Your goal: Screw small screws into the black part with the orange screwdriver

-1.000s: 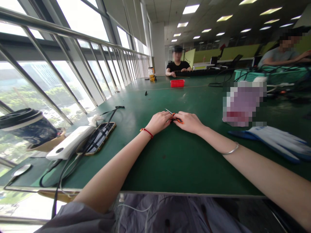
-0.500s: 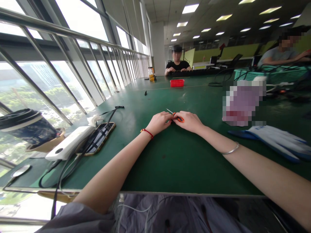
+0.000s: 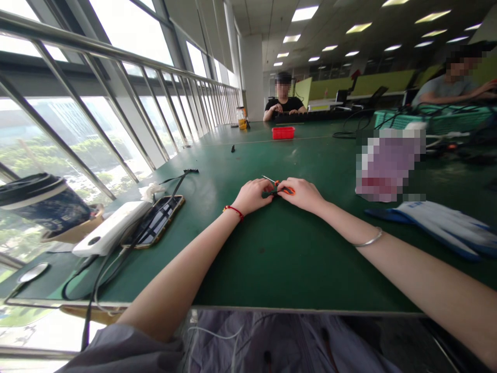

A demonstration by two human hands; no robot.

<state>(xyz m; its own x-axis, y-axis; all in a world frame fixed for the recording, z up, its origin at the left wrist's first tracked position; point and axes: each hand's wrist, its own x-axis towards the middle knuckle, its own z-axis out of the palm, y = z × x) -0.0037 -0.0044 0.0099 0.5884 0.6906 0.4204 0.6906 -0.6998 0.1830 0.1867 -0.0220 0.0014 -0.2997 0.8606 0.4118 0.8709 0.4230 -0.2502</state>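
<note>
My left hand (image 3: pixel 253 195) and my right hand (image 3: pixel 304 194) rest close together on the green table (image 3: pixel 279 248). Between them lies a small tool with orange and black handles (image 3: pixel 280 190) and a thin metal tip (image 3: pixel 267 179) pointing away to the left. Both hands grip it with curled fingers, the left near its tip end, the right around the orange handle. A red string bracelet is on my left wrist, a silver bangle on my right forearm.
At the left lie a phone (image 3: pixel 157 221), a white power bank (image 3: pixel 112 229) with cables and a dark cup (image 3: pixel 42 204). White and blue gloves (image 3: pixel 442 225) lie at the right. A red box (image 3: pixel 283 133) stands farther back. Two other people sit at the far end.
My hands have parted slightly, so more of the tool's dark middle shows between them. Its metal tip has swung a little to the left.
</note>
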